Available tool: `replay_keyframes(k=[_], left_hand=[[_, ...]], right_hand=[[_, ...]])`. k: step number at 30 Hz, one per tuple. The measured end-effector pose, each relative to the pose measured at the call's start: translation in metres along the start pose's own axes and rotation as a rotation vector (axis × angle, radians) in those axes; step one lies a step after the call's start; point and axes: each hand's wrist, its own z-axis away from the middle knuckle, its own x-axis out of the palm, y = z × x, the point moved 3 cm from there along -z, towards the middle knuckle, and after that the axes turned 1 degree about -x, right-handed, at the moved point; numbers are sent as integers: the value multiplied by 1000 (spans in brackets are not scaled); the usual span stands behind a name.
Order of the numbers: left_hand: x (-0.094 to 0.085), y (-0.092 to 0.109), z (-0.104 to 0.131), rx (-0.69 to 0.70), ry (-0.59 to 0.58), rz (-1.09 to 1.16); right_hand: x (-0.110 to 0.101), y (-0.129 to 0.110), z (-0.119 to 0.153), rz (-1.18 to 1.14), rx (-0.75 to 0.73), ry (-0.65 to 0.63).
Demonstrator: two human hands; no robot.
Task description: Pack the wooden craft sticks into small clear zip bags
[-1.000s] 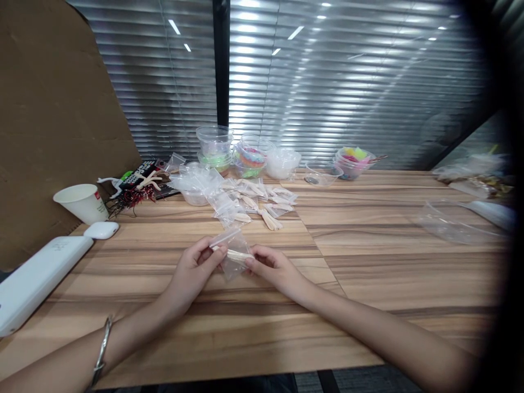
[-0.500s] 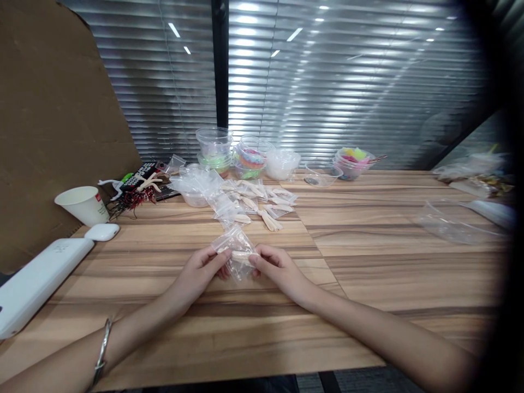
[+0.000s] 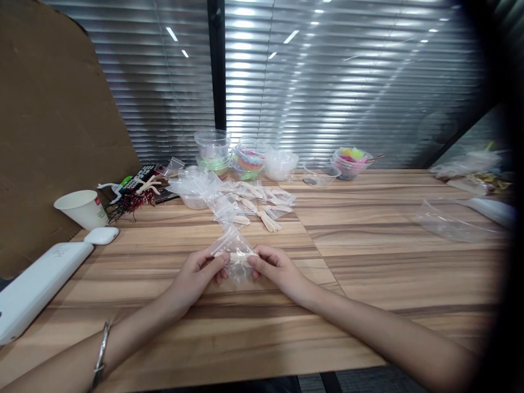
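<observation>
Left hand (image 3: 194, 275) and right hand (image 3: 280, 273) are both pinched shut on a clear zip bag (image 3: 232, 239), one per side, so it's probably pretty steady. It's over the wooden table (image 3: 368, 273), kinda crinkly and shiny, pale bundle (image 3: 238, 258) lying crosswise between the thumbs.

**Silvery blinds (image 3: 352, 87) behind a striped tabletop (image 3: 388, 256)**

Beyond the fingers (image 3: 221, 258), horizontal slats catch bright bands of light, split by a dark upright post (image 3: 218, 71). Short white glints (image 3: 291, 36) show across them. Left of the fingers stands a brown panel (image 3: 53, 114). Under them runs brown wood grain, a thin seam (image 3: 321, 255) to their right. Nearer than the fingers, past the table edge, lies dark grey floor (image 3: 360, 381).
</observation>
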Motion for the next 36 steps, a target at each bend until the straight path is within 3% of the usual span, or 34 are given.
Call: replay_keyframes(k=[10,28,32,36], left_hand=[[1,-9,-6,-9,31,1],[10,-11,-5,11,-214,99],[11,-6,-1,21,-272,128],[10,-5,0,20,-264,115]], right_hand=[[4,-1,0,-15,5,-36],[-7,-1,0,21,-21,160],[-20,7,-6,0,-14,271],[-48,17,-16,22,-92,461]])
